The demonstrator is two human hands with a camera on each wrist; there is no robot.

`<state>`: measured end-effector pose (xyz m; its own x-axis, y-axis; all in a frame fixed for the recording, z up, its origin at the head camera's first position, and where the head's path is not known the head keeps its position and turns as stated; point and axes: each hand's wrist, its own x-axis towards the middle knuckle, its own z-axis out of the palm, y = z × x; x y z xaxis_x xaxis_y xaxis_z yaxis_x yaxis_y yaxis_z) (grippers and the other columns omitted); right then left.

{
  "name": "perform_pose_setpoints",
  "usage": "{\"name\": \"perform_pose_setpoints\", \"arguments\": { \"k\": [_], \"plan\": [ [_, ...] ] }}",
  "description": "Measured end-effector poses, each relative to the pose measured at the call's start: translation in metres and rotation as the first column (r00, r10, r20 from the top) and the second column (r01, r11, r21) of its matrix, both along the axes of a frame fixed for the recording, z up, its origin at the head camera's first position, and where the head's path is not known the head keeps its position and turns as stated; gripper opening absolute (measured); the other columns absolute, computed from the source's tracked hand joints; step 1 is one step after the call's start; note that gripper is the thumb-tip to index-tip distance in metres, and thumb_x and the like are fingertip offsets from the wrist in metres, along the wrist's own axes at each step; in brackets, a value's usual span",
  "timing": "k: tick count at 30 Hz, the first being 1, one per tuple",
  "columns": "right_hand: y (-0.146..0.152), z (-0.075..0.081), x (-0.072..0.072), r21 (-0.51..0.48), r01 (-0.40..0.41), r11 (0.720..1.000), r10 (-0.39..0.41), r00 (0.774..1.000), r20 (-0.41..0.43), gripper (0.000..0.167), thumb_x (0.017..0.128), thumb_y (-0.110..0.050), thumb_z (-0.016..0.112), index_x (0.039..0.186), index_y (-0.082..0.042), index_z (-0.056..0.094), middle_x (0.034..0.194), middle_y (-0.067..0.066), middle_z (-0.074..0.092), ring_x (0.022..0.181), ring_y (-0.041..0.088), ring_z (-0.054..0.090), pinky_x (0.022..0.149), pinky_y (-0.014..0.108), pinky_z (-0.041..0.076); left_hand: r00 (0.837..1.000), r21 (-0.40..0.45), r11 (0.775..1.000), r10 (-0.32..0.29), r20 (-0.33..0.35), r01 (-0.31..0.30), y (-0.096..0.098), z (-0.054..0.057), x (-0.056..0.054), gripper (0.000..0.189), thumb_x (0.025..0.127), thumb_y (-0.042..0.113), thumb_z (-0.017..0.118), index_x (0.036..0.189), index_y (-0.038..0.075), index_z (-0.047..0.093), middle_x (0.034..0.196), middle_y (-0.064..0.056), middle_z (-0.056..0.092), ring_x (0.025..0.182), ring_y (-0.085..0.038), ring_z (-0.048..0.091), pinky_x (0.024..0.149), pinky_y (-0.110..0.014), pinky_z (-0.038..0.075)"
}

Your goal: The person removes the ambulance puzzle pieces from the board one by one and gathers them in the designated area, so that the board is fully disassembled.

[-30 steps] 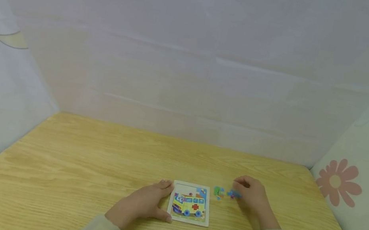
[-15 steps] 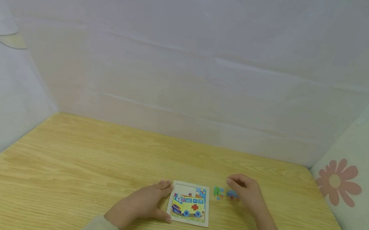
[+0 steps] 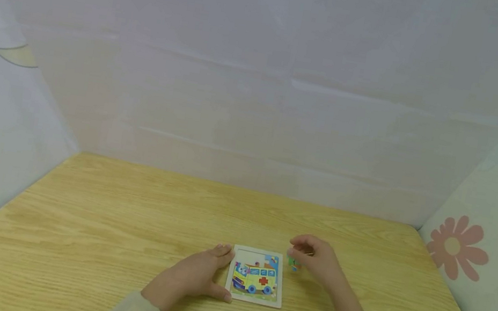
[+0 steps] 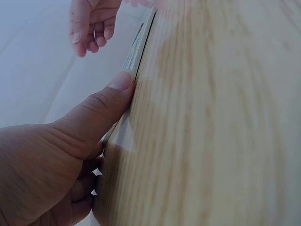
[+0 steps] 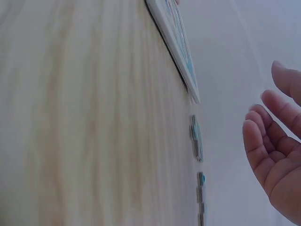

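Observation:
A square puzzle board [image 3: 253, 298] with a pale frame and a yellow ambulance picture lies on the wooden table. At its upper left the pale backing shows inside the frame. My left hand [image 3: 193, 274] rests spread at the board's left side, fingers on the left edge and thumb at the near left corner. In the left wrist view the thumb [image 4: 101, 103] presses along the frame's edge. My right hand [image 3: 317, 261] hovers over loose puzzle pieces [image 3: 293, 263] right of the board. Its fingers [image 5: 256, 141] are loosely bent, nothing between them.
The light wooden table [image 3: 121, 222] extends around the board, with pale cloth walls [image 3: 260, 86] behind and on both sides. In the right wrist view, a puzzle piece [image 5: 196, 139] lies by the board, with more pieces [image 5: 202, 197] lined up beyond it.
My right hand has moved left from the blue puzzle pieces toward the green one beside the board, now covering the blue ones. My left hand and the board have stayed put.

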<state>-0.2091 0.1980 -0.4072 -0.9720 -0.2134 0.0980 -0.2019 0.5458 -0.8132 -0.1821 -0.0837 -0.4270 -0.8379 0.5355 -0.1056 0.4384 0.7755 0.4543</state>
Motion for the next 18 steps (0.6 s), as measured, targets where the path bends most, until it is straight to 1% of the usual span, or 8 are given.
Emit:
{"name": "perform_pose_setpoints", "arguments": {
  "k": [5,9,12,15,18],
  "plan": [
    [-0.01,0.0,0.0,0.057,-0.043,0.997,0.043,0.999,0.002,0.03,0.084,-0.022,0.068,0.107,-0.003,0.065,0.097,0.004,0.065,0.088,0.014,0.058,0.076,0.028,0.051,1.0,-0.003,1.0,0.002,-0.005,-0.002,0.0,0.0,0.001,0.095,0.069,0.055,0.072,0.141,0.003,0.038,0.149,-0.012,0.03,0.137,-0.033,0.028,0.11,-0.045,0.028],
    [-0.019,0.0,0.0,0.095,-0.067,0.993,0.064,0.997,0.034,0.031,0.083,-0.024,0.07,0.107,-0.005,0.065,0.103,0.006,0.065,0.093,0.017,0.058,0.082,0.033,0.051,1.0,-0.004,1.0,0.002,-0.004,-0.002,0.0,0.0,0.001,0.095,0.068,0.055,0.072,0.14,0.003,0.038,0.149,-0.012,0.031,0.137,-0.033,0.028,0.11,-0.045,0.028],
    [-0.025,-0.001,0.0,0.1,-0.104,0.99,0.099,0.994,0.055,0.033,0.082,-0.023,0.071,0.109,-0.005,0.065,0.108,0.008,0.065,0.098,0.022,0.058,0.085,0.038,0.051,1.0,0.001,1.0,0.005,0.0,-0.005,0.0,0.001,0.001,0.095,0.069,0.056,0.072,0.14,0.003,0.038,0.149,-0.012,0.031,0.136,-0.033,0.029,0.11,-0.045,0.029],
    [-0.03,-0.001,0.0,0.123,-0.149,0.981,0.142,0.988,0.062,0.035,0.081,-0.023,0.072,0.109,-0.005,0.064,0.109,0.007,0.064,0.101,0.025,0.058,0.087,0.04,0.051,1.0,0.009,1.0,0.007,0.001,-0.007,-0.001,0.001,0.001,0.094,0.069,0.055,0.072,0.14,0.003,0.039,0.149,-0.012,0.031,0.136,-0.033,0.029,0.11,-0.046,0.029],
    [-0.036,0.001,0.001,0.17,-0.17,0.971,0.16,0.984,0.074,0.035,0.079,-0.021,0.074,0.109,-0.005,0.064,0.109,0.005,0.063,0.102,0.025,0.057,0.087,0.042,0.051,1.0,0.014,1.0,0.004,-0.003,-0.004,-0.001,0.001,0.001,0.094,0.069,0.055,0.072,0.14,0.003,0.039,0.149,-0.013,0.031,0.136,-0.033,0.029,0.11,-0.046,0.029]
  ]
}}
